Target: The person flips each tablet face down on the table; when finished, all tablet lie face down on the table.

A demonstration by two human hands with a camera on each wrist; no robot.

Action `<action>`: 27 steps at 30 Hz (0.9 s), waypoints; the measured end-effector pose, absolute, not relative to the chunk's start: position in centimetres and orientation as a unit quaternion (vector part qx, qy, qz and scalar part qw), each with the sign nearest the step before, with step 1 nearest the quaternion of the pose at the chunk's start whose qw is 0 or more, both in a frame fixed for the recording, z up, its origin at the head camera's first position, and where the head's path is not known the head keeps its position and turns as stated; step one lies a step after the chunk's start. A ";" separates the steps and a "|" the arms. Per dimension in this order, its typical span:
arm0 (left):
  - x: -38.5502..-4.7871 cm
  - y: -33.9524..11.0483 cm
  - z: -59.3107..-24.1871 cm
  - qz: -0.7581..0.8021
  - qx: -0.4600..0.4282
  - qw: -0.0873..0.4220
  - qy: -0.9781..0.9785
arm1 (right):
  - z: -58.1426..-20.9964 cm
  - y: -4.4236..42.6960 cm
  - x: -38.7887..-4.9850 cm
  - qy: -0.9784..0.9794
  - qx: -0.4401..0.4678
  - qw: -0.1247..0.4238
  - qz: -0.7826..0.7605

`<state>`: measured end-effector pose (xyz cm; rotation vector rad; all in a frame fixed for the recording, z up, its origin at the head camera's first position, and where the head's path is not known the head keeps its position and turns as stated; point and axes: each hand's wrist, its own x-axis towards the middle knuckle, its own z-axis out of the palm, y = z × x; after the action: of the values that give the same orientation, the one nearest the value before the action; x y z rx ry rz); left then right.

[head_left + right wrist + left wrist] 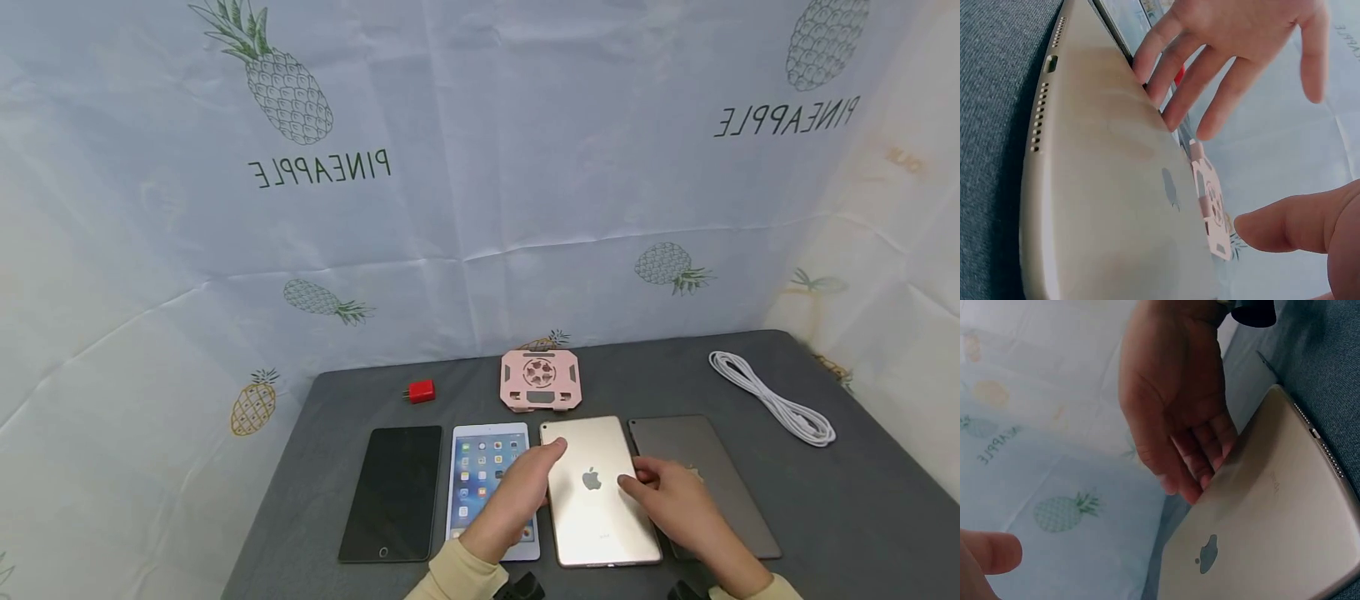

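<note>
A gold tablet [596,521] lies back side up on the dark table, its apple mark showing. At its left edge is my left hand [521,490], fingers extended with the tips by the edge and the thumb raised away. My right hand [678,502] is at the opposite edge; in the left wrist view its fingers are loosely bent, their tips by the tablet's side, and in the right wrist view its thumb [1291,224] stands clear of the back. Beneath my left forearm is a white tablet [480,467] with a lit screen. A dark grey tablet [723,492] lies partly behind my right hand.
A black tablet [397,492] lies face up at the left. Behind the tablets sit a red plug adapter [422,391] and a pink stand [540,379]. A coiled white cable [776,400] rests at the right. A pineapple-print cloth [465,183] hangs behind the table.
</note>
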<state>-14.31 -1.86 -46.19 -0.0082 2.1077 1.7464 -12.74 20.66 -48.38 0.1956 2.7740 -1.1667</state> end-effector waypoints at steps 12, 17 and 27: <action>-14.1 -1.8 -46.0 0.607 0.001 0.210 0.766 | -47.9 20.0 -12.4 0.923 0.058 0.081 -0.373; -13.9 -1.7 -45.8 0.591 0.010 0.205 0.780 | -47.5 19.4 -12.2 0.931 0.044 0.076 -0.354; -13.8 -1.6 -45.9 0.570 0.035 0.191 0.799 | -47.2 18.4 -11.8 0.949 0.030 0.058 -0.308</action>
<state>-13.77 -1.61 -45.91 0.0982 2.2427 1.6001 -11.80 18.39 -47.23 0.0916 2.8759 -0.9322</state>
